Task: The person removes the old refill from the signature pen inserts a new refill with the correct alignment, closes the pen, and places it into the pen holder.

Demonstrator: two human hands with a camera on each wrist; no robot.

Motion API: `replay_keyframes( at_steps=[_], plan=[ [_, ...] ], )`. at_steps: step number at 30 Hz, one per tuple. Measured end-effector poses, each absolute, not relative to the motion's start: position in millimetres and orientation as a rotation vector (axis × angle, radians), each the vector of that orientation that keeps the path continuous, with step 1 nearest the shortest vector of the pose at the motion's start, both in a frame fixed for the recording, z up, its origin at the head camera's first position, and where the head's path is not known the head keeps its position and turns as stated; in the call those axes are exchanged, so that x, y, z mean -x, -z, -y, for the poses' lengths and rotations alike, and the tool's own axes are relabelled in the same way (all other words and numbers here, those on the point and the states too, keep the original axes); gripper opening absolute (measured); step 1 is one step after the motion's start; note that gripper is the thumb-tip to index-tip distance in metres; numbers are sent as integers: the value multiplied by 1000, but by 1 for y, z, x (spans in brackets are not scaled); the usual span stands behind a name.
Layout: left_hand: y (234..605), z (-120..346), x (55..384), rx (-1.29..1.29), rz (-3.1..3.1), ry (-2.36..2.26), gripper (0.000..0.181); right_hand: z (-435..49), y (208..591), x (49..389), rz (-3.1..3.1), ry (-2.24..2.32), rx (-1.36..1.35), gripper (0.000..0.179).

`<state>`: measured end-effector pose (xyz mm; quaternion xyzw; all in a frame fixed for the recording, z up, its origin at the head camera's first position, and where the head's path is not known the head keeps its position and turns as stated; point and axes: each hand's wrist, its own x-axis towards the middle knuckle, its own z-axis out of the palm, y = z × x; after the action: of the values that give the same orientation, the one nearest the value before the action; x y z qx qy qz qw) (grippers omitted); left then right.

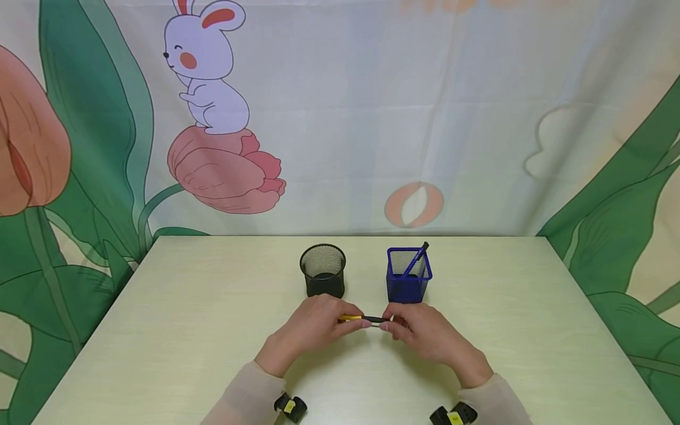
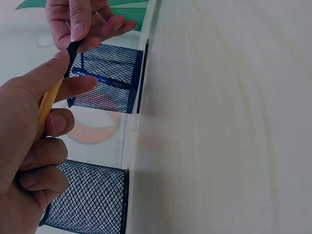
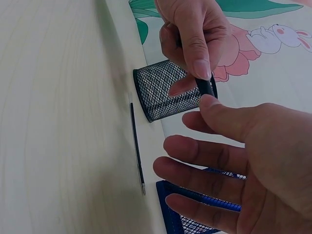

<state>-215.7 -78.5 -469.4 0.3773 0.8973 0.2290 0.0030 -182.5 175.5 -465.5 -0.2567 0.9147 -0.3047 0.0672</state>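
Observation:
A yellow pen (image 1: 350,317) with a black grip section is held level between both hands, low over the table. My left hand (image 1: 321,321) grips its yellow barrel, thumb and forefinger reaching onto the black section in the left wrist view. At the other end, my right hand (image 1: 425,330) pinches the black tip between thumb and forefinger. Its other fingers (image 3: 204,151) are spread loosely in the right wrist view. On the table below lies a thin dark pen refill (image 3: 137,148) with a metal point.
Beyond the left hand stands a round black mesh pen holder (image 1: 324,271). A square blue mesh holder (image 1: 408,289) is behind the right hand, with a blue pen (image 1: 417,260) leaning in it. A printed curtain (image 1: 340,118) hangs along the table's (image 1: 186,319) far edge.

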Motion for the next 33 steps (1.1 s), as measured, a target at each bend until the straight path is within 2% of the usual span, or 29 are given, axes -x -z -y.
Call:
replay_keyframes(
  at_steps=[15,23,33],
  plan=[
    [468,78,215,-1185,-2800,-731,34,-175,466,183,-2743,908,744,20],
    [468,78,215,-1155,-2813,-727,24,-175,466,182,-2734,900,745,22],
    [469,77,214,-1156,-2807,-750,26,-174,465,182,-2722,911,760,26]
  ],
)
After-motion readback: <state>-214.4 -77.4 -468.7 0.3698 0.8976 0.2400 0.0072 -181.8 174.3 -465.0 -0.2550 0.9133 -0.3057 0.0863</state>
